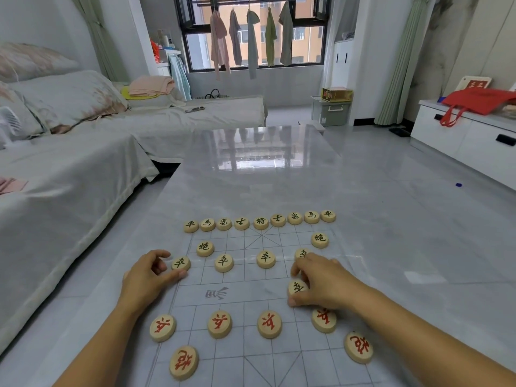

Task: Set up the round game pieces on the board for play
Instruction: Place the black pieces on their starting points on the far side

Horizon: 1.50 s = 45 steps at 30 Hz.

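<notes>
Nearest you, six red pieces (219, 324) sit on the board (251, 294), which lies on a glossy table (279, 177). Just beyond them, your right hand (324, 283) curls over a dark-lettered piece (296, 287), gripping it between thumb and fingertips at the board's middle band. Your left hand (148, 275) pinches the leftmost dark pawn (181, 263) between thumb and forefinger. Farther off, a back row (261, 222) of nine dark pieces lines the far edge.

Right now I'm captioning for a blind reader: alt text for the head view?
Two hands set round pieces on a Chinese chess board: the left hand pinches the leftmost dark pawn, the right hand grips another dark-lettered piece.
</notes>
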{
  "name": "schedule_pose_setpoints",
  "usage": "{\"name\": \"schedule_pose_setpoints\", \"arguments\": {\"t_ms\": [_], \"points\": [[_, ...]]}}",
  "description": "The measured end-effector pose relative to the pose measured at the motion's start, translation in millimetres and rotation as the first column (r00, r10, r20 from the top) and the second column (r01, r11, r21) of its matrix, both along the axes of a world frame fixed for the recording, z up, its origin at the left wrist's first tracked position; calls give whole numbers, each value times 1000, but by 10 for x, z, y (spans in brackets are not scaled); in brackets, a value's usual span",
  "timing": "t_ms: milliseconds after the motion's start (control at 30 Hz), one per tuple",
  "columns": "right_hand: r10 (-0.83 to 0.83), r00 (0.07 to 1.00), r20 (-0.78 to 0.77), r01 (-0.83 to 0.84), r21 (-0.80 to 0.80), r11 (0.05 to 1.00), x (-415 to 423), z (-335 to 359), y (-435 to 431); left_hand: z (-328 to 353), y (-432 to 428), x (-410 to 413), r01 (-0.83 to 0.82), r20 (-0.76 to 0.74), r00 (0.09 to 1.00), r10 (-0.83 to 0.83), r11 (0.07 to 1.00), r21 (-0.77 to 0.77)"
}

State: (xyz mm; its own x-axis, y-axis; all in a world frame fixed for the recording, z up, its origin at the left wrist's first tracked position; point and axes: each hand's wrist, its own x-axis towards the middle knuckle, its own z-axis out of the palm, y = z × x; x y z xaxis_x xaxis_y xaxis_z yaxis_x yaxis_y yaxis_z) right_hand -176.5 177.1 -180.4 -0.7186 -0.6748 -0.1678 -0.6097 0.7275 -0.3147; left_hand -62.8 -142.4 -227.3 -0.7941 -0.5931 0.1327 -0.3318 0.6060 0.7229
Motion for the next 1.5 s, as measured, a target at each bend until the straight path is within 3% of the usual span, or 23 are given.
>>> {"name": "schedule_pose_setpoints", "arguments": {"t_ms": [133,267,400,933,1500], "points": [[-10,1000,-15,9,-63,998,17,41,52,1,-1,-7,1,6,1000,-1,1000,-5],[-224,973,56,231,-233,945,-240,95,377,2,-3,6,7,15,1000,-6,1000,-23],[-386,922,-1,375,-234,897,-581,1,702,5,2,11,19,40,999,-16,996,-83],[-351,936,-1,323,-386,864,-625,-353,736,6,-15,-4,35,104,994,-20,988,-149],[-361,931,-45,313,-406,858,-644,-404,743,0,-21,-6,31,90,996,-19,990,-139]]}}
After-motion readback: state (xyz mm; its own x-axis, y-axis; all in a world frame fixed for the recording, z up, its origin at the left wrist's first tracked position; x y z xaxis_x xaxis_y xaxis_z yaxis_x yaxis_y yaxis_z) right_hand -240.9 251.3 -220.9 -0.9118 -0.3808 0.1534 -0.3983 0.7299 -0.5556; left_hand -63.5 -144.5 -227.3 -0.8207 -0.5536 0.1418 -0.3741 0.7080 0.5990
